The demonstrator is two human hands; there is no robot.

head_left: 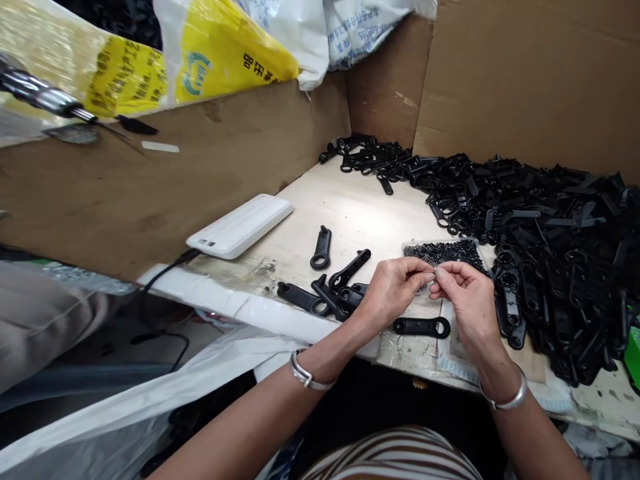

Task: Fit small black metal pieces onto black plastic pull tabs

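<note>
My left hand [395,288] and my right hand [465,293] meet fingertip to fingertip in front of a clear tray [406,248] of tiny black pieces [445,252]. Both are closed in a pinch; whatever lies between the fingertips is too small to name. Just below them a black arm-shaped part [421,327] with a ring end lies flat on the table [345,200]. Beside my left wrist sit several more such parts [303,298], partly overlapping. A large heap of black parts [565,267] spreads to the right of my right hand.
A white power bank [240,225] with a black cable [160,275] lies at the table's left edge. Cardboard walls [525,80] stand behind and to the left. A screwdriver [45,93] shows at the upper left, near yellow and white bags [225,53]. A person's leg [45,320] is at the left.
</note>
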